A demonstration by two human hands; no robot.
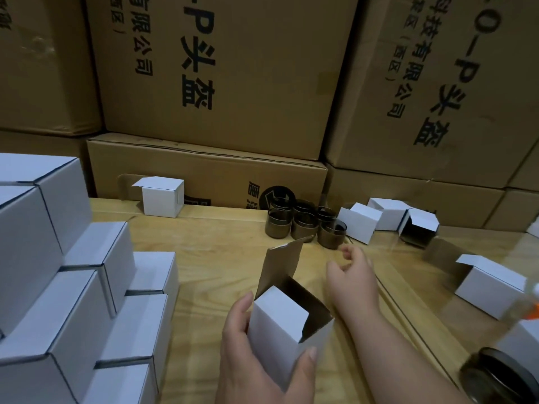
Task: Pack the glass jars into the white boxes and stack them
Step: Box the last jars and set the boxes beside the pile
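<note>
— Where's the box?
— The left hand (248,354) grips the open box (281,322) low over the tabletop (221,258).
— And the right?
— The right hand (350,269) is loosely curled, holding nothing, near the jars (303,224).

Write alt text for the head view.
A left hand holds an open white box on a wooden table while the empty right hand reaches toward a cluster of glass jars. Closed white boxes are stacked at left.
</note>
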